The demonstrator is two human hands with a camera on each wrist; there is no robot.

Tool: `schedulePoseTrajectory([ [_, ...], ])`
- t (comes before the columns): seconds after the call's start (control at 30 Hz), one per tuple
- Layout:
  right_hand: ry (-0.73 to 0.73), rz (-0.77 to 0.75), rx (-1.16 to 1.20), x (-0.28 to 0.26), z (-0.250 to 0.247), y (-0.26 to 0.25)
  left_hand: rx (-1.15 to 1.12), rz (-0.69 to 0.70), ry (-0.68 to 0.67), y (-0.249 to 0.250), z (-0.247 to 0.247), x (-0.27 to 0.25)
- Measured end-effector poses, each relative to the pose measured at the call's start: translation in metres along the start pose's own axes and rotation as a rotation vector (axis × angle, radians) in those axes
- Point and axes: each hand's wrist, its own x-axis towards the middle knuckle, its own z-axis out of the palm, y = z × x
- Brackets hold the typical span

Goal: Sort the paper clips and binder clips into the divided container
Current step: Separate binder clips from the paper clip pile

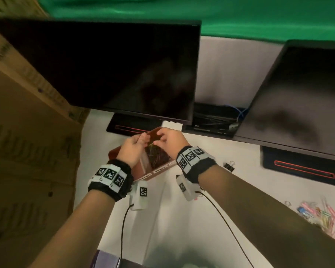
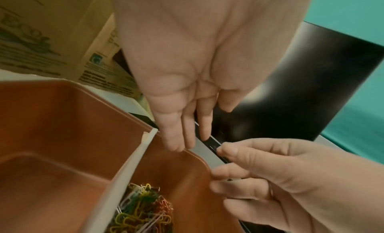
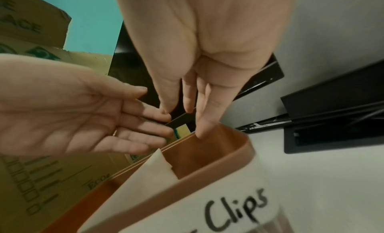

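A brown divided container (image 1: 114,154) stands on the white desk under both hands. A white divider (image 2: 129,170) splits it. The right compartment holds several coloured paper clips (image 2: 143,208) (image 1: 157,157); the part of the left compartment that shows is bare. A white label (image 3: 234,208) on the front wall reads "Clips". My left hand (image 1: 143,139) (image 2: 199,129) hovers over the far rim with its fingers straight and nothing in them. My right hand (image 1: 161,137) (image 3: 182,121) is next to it above the paper clip side, fingers relaxed, with nothing visibly held.
A black binder clip (image 1: 229,164) lies on the desk right of my right wrist. A loose pile of coloured paper clips (image 1: 317,215) sits at the far right. Two dark monitors (image 1: 112,70) stand behind, and cardboard boxes (image 1: 27,151) fill the left.
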Motion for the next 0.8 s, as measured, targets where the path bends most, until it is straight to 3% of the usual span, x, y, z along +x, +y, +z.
schedulePoseTrajectory([
  [0.2,0.094,0.02,0.064,-0.068,-0.034,0.061,0.178,0.17,-0.197,0.005,0.028,-0.025],
  [0.33,0.09,0.202,-0.073,-0.14,-0.056,0.143,0.374,0.315,-0.366,0.002,0.086,-0.044],
  [0.47,0.082,0.41,-0.125,-0.205,-0.067,0.205,0.433,0.263,-0.583,-0.008,0.154,-0.07],
  [0.57,0.054,0.42,-0.122,-0.238,-0.069,0.228,0.578,0.361,-0.64,-0.019,0.199,-0.084],
  [0.67,-0.001,0.379,-0.123,-0.254,-0.07,0.246,0.767,0.369,-0.686,-0.033,0.23,-0.091],
  [0.8,-0.041,0.342,-0.183,-0.26,-0.075,0.264,0.935,0.374,-0.592,-0.042,0.246,-0.096],
])
